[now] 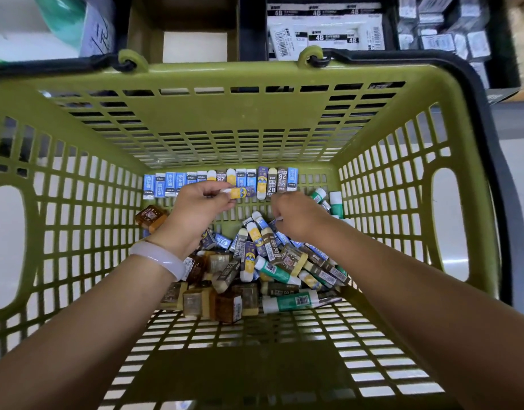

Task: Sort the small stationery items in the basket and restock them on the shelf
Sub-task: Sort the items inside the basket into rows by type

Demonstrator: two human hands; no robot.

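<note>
Yellow-and-blue wrapped eraser (240, 192) is pinched at its near end by the left hand (200, 210), held lying sideways just in front of the row of erasers (222, 182) lined up against the green basket's (240, 113) far wall. The right hand (296, 214) has its fingers curled, pinching something small and pale; what it is cannot be told. Just nearer than both hands, a loose pile of erasers (255, 273) covers the middle of the basket floor. Beyond the basket, shelf boxes (326, 31) hold 4B-labelled packs.

one basket (255, 84), two hands, perhaps fifty erasers (272, 255).
</note>
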